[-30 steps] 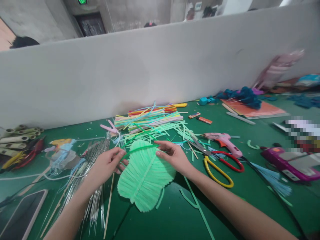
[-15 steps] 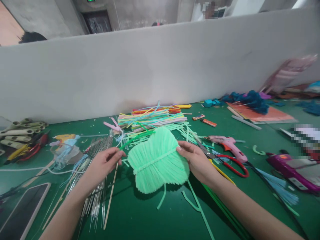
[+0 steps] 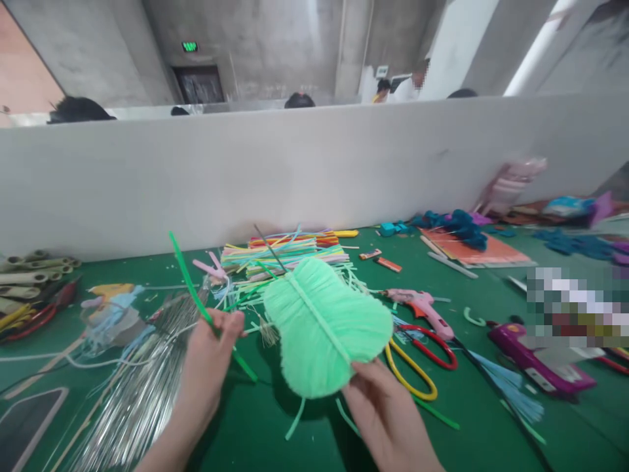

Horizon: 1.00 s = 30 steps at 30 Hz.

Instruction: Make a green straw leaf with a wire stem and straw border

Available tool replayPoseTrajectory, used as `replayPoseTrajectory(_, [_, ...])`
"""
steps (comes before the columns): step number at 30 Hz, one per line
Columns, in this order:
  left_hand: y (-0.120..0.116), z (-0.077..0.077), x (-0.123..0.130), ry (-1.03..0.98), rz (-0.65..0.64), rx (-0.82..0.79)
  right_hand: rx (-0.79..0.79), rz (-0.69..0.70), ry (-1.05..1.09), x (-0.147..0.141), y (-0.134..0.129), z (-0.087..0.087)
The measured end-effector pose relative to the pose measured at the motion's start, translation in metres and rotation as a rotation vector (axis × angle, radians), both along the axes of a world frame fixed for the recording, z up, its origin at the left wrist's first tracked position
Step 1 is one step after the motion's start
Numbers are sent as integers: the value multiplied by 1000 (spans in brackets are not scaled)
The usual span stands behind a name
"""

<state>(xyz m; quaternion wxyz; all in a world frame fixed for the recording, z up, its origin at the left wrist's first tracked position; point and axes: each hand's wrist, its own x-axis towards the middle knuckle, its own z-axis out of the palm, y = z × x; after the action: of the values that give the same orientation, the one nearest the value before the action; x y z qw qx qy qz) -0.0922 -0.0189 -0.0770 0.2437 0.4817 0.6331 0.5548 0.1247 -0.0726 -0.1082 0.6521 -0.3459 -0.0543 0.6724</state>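
My right hand (image 3: 388, 406) pinches the lower right edge of a mint-green leaf shape (image 3: 327, 328) made of fuzzy pipe cleaners. A raised midrib runs along it from upper left to lower right, and a thin dark wire (image 3: 269, 248) sticks out at its far end. Between the thumb and fingers of my left hand (image 3: 216, 354) is a brighter green pipe cleaner (image 3: 189, 278), slanting up to the left. The two hands are apart, with the leaf held above the table. Loose mint pipe cleaner ends (image 3: 295, 419) show below the leaf.
Bundled coloured pipe cleaners (image 3: 295, 249) lie behind the leaf. Silver wires (image 3: 142, 367) and a phone (image 3: 32, 419) are at left. On the right are scissors (image 3: 417, 383), a pink glue gun (image 3: 425, 311) and a purple device (image 3: 535, 360). A pale partition (image 3: 295, 170) stands behind.
The leaf has turned, so its midrib now slopes down to the right. My right hand has moved down along its edge. The green pipe cleaner in my left hand now stands more upright. The view has tilted up.
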Motion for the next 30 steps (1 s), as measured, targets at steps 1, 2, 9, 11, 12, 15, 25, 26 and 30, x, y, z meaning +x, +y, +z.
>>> replayPoseTrajectory(1, [3, -9, 7, 0, -26, -19, 8, 63, 25, -8, -3, -2])
replayPoseTrajectory(2, [5, -15, 12, 3, -36, -42, 28, 111, 32, -16, -7, -5])
replayPoseTrajectory(9, [-5, -16, -2, 63, -19, -78, 229, 363, -307, -27, -16, -39])
replayPoseTrajectory(11, [-7, -15, -7, 103, -29, -65, 233, 323, -470, -12, -10, -40])
replayPoseTrajectory(12, [-8, -15, -9, 129, -43, -59, 238, 266, -560, -3, -6, -38])
replayPoseTrajectory(15, [-12, -13, -9, 170, -57, -46, 281, 181, -850, 22, 6, -23])
replayPoseTrajectory(25, [-18, -15, 0, 290, 40, 75, 764, 230, -1315, 4, 5, 34])
replayPoseTrajectory(26, [-18, -16, 1, 293, 47, 87, 802, 285, -1300, -7, 5, 38])
replayPoseTrajectory(30, [-21, -22, 1, 138, 46, 35, 842, 418, -1218, -50, 12, 49])
